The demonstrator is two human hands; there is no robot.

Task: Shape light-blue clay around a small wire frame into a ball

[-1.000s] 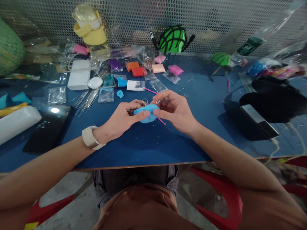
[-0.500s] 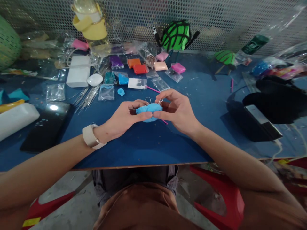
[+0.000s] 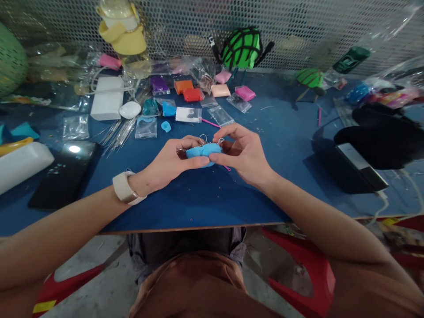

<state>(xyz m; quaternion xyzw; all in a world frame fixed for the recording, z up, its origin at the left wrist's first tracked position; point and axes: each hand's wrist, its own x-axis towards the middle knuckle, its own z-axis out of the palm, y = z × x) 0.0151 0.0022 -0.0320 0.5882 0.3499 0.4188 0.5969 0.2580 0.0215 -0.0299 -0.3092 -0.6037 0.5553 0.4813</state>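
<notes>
Between both hands, above the blue table [image 3: 212,203], is a lump of light blue modelling clay [image 3: 203,151] with thin wire loops [image 3: 203,138] standing up from its far side. My left hand [image 3: 174,157] grips its left end, thumb along the near face and fingers behind. On the other end, my right hand [image 3: 243,152] presses with its thumb, the index finger arched over near the right wire loop. Part of a thin pink stick [image 3: 226,168] shows under the right hand. The clay's back is hidden by my fingers.
Beyond the hands lie coloured clay packets [image 3: 193,94], a small blue clay scrap [image 3: 166,126] and a bundle of wires [image 3: 122,132]. A phone [image 3: 62,176] is at left, a black box-shaped device [image 3: 359,170] at right. Green turtle-like figures [image 3: 241,48] stand near the mesh panel [image 3: 179,26].
The blue clay is tilted slightly, so less of its near underside shows below the thumbs. Both hands keep their hold; the whole view has shifted a little.
</notes>
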